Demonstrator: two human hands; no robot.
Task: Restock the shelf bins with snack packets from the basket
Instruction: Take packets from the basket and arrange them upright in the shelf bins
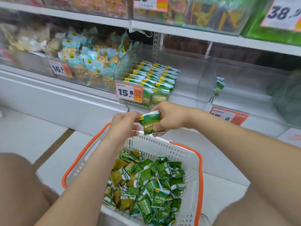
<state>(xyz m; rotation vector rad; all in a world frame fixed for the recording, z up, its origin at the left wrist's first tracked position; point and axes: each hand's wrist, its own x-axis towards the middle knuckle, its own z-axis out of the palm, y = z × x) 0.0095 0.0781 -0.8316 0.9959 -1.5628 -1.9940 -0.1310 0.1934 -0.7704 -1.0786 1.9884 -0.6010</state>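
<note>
Packet (150,123) pinched between fingers (158,128) of left hand (124,126) and right hand (172,118) | basket (193,160) below | price tag (129,92) fronting bin (187,75)

One wide-angle view, worn on the head, and it's looking forward and down from the person's eye line: close below sits the white perforated plastic basket with orange rim (156,143), a little farther ahead the clear plastic shelf bins (187,88) fill the upper frame.
</note>
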